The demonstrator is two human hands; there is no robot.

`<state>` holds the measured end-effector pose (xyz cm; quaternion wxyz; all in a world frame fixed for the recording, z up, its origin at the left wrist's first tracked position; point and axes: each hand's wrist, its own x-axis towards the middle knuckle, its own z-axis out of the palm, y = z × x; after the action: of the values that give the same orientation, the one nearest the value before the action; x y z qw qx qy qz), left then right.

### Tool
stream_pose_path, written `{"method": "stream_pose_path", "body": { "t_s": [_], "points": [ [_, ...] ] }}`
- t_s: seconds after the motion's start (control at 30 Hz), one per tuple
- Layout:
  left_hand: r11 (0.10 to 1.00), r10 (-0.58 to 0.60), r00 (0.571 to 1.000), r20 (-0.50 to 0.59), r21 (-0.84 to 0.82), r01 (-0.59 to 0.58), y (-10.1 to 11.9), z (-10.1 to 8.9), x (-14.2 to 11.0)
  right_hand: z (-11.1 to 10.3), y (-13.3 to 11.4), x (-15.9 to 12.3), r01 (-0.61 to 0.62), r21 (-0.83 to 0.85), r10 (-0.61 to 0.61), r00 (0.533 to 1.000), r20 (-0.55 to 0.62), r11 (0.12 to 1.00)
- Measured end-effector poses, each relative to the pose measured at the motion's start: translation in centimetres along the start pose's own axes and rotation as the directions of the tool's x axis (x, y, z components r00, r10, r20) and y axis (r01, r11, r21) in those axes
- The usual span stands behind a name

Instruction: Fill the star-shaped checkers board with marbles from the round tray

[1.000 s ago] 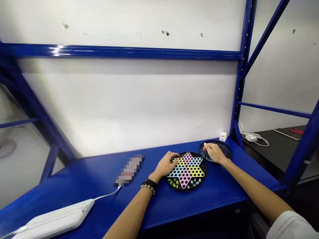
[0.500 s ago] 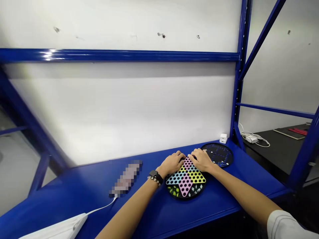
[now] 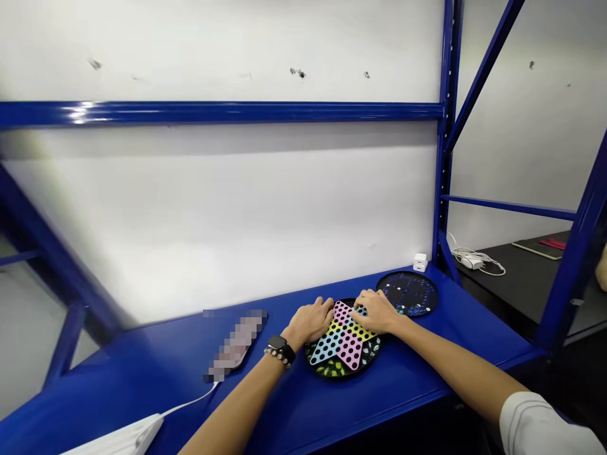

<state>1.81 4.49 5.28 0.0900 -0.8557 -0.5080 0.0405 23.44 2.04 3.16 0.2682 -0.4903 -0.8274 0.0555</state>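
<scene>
A round black Chinese checkers board [image 3: 344, 374] lies on the blue tabletop. Its star-shaped panel [image 3: 351, 351] is pink, blue and yellow, full of dark holes. Yellow-green and whitish marbles show in the compartments along its near side. My left hand [image 3: 310, 323], with a watch and a beaded bracelet at the wrist, grips the board at its left, fingers curled by the pink point. My right hand [image 3: 375, 311] grips it at the far right, thumb and fingers over the blue and yellow points. Both hands hide parts of the rim and panel.
Behind my right hand lies a round black tray [image 3: 410, 292] with blue marks and small pieces. White chargers [image 3: 420, 262] stand near the wall. To the left are a blurred phone-like slab [image 3: 237, 347] on a white cable and a white power strip [image 3: 118, 437]. Blue posts [image 3: 446, 158] frame the table.
The star panel has turned a little counter-clockwise, its far pink point swinging left and near pink point right. My hands stay on the board. The view has shifted slightly right.
</scene>
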Motion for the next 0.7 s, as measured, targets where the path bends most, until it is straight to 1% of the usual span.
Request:
{"method": "stream_pose_path", "body": {
  "t_s": [0.1,0.2,0.4,0.53,0.6,0.7],
  "points": [
    [1.000,-0.006,1.000,0.022,0.020,0.005,0.0,0.2,0.1,0.1,0.1,0.0,-0.001,0.003,0.001,1.000,0.004,1.000],
    [1.000,0.018,0.999,0.032,0.019,-0.019,-0.2,0.3,0.3,0.3,0.3,-0.1,-0.003,0.004,0.003,1.000,0.000,1.000],
    [0.993,0.052,0.999,0.006,-0.108,-0.051,-1.1,0.7,0.6,0.4,0.4,-0.2,-0.013,0.008,0.013,1.000,0.003,1.000],
    [0.984,0.014,1.000,-0.008,-0.179,-0.016,-1.5,0.9,1.0,0.3,0.2,-0.2,-0.018,0.017,0.018,1.000,0.012,1.000],
    [0.985,-0.017,1.000,-0.013,-0.170,0.015,-1.6,0.8,1.1,0.3,0.2,-0.3,-0.025,0.018,0.025,1.000,0.018,1.000],
    [0.989,-0.049,0.998,-0.050,-0.140,0.041,-1.5,0.7,0.9,0.2,0.2,-0.3,-0.030,0.025,0.030,0.999,0.017,0.999]
  ]
}}
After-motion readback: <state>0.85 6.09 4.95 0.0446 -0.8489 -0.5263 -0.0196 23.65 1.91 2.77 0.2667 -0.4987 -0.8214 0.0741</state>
